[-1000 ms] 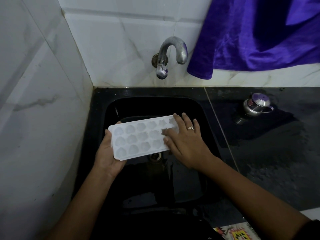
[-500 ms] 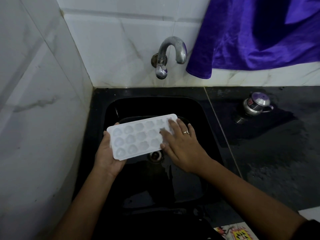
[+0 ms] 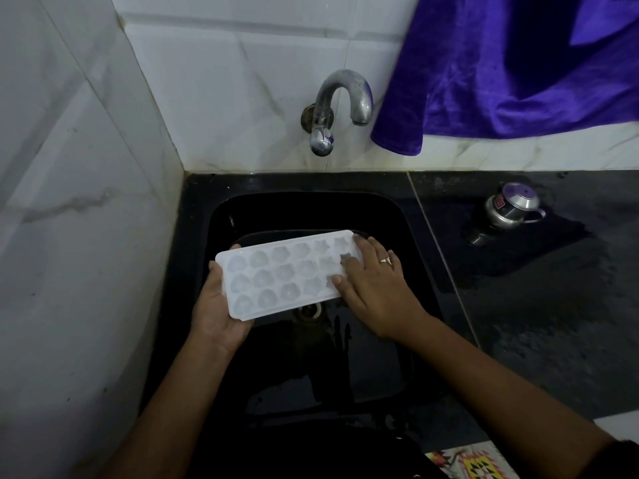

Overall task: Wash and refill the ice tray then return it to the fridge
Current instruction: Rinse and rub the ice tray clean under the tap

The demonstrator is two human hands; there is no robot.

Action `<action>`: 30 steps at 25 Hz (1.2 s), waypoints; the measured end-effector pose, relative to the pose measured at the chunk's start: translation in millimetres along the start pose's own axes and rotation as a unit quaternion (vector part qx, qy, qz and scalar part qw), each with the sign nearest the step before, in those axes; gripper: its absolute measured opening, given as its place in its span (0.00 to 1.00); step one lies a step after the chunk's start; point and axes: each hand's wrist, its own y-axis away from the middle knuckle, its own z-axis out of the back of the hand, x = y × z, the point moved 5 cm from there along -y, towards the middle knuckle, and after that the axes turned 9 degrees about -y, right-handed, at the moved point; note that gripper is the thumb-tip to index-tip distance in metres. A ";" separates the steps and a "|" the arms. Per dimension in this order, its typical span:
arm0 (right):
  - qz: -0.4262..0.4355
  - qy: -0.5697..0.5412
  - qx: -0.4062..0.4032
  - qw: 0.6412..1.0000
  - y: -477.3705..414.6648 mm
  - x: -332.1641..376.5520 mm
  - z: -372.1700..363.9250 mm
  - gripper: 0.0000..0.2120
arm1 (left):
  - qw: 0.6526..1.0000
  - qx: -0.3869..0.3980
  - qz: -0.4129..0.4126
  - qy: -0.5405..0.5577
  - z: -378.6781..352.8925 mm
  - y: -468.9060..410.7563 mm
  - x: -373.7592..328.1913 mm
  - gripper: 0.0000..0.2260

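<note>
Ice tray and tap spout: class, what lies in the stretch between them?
In the head view, nothing solid. Between the white ice tray and the tap spout there is only the black sink back wall, its rim, and bare white tiles. No water stream shows.

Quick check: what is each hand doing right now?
Left hand: closed on the ice tray, gripping its left end.
Right hand: open, fingers flat on the tray's right end.
</note>
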 end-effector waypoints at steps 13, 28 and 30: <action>-0.017 0.026 -0.029 0.999 -9.7 4.1 9.8 0.29 | 1.000 -0.004 0.008 0.013 0.5 -2.7 2.0 0.20; -0.033 0.014 -0.037 0.999 -9.9 5.5 14.9 0.30 | 1.000 -0.001 -0.001 0.001 -5.3 2.2 -1.1 0.20; -0.007 0.032 -0.014 0.999 -7.5 10.0 6.1 0.34 | 1.000 -0.012 -0.002 0.000 -5.4 2.5 -2.2 0.20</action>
